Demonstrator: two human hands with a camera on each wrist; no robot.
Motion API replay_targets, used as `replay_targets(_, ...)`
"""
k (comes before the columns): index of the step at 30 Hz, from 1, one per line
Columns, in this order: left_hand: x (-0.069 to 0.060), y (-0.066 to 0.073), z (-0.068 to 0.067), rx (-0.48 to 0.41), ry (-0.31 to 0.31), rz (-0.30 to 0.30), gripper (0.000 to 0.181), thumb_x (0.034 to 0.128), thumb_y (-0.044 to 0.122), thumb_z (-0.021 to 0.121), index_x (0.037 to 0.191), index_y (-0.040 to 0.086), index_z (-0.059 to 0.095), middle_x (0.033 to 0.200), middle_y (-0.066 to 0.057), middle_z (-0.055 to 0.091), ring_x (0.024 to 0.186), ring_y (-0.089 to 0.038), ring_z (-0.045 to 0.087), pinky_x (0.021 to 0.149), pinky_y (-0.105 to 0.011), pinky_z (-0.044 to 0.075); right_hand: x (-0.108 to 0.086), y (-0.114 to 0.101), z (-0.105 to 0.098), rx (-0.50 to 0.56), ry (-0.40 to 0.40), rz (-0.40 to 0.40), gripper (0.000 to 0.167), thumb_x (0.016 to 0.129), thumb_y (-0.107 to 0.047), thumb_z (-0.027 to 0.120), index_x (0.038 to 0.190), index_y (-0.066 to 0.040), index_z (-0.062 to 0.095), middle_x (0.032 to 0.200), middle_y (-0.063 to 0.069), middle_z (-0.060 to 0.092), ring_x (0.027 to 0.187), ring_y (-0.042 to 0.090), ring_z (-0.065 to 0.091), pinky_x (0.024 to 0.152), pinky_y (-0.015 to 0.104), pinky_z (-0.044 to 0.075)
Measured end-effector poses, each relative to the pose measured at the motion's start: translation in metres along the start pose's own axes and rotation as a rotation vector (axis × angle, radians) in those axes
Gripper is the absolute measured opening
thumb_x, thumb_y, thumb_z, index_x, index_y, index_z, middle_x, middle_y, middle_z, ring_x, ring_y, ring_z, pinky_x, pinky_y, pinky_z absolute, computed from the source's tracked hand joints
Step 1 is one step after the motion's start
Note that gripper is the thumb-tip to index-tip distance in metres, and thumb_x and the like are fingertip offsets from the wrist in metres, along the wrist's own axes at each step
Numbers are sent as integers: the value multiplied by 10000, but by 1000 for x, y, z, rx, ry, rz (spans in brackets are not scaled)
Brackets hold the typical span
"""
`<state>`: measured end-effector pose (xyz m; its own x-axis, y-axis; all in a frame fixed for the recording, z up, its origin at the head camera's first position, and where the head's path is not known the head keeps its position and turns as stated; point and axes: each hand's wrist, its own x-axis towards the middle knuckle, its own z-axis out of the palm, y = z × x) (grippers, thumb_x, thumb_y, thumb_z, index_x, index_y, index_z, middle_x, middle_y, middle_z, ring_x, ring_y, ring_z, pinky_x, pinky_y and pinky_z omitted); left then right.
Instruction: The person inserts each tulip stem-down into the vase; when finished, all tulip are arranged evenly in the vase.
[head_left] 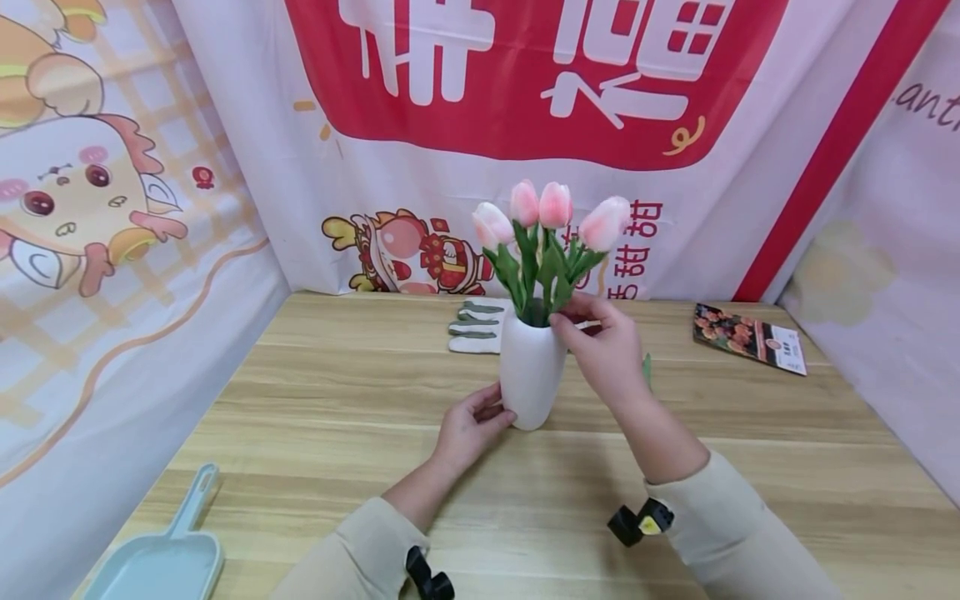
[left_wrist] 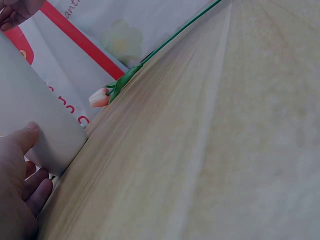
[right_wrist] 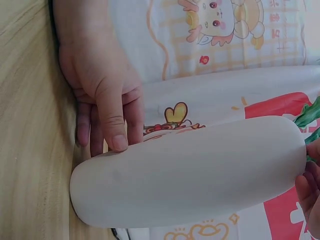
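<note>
A white vase (head_left: pixel 531 375) stands on the wooden table, holding several pink artificial tulips (head_left: pixel 555 206) with green leaves. Low on its left side, my left hand (head_left: pixel 470 429) grips the vase near the base; the thumb lies on the front and the fingers reach behind, as the right wrist view also shows. At the rim, my right hand (head_left: pixel 606 346) holds the vase's upper right edge between thumb and fingers, close to the leaves. Another tulip (left_wrist: pixel 100 97) lies on the table in the left wrist view, mostly hidden behind my right arm in the head view.
Behind the vase lies a white and grey-green striped glove (head_left: pixel 476 327). A flower-printed packet (head_left: pixel 750 338) rests at the back right. A light blue dustpan (head_left: pixel 161 567) sits at the front left. Printed cloth (head_left: pixel 420 158) hangs along the table's back and sides.
</note>
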<state>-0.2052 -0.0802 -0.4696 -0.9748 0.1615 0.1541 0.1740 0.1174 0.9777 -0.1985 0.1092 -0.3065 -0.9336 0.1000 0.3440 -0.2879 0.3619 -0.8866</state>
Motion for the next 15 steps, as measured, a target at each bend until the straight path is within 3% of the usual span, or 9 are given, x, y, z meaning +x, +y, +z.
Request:
replay_targets(9,-1,3,1,-14,5,-2,478,860,70,740,1306,-6,586,1284,-214,638,1132,-348,658,904,-304,594,-3,2,-3,51,5,35,364,903,-171,709,1240,-53,637,1072,138,674,952,138,602,779,117,544)
replay_targets(15,-2,4,0,-21,5,-2,483,858,65,740,1307,-18,581,1283,-222,635,1130,-356,658,901,-307,595,-5,13,-13,163,72,30,342,881,-80,711,1210,-14,644,890,-138,686,859,17,631,746,120,544)
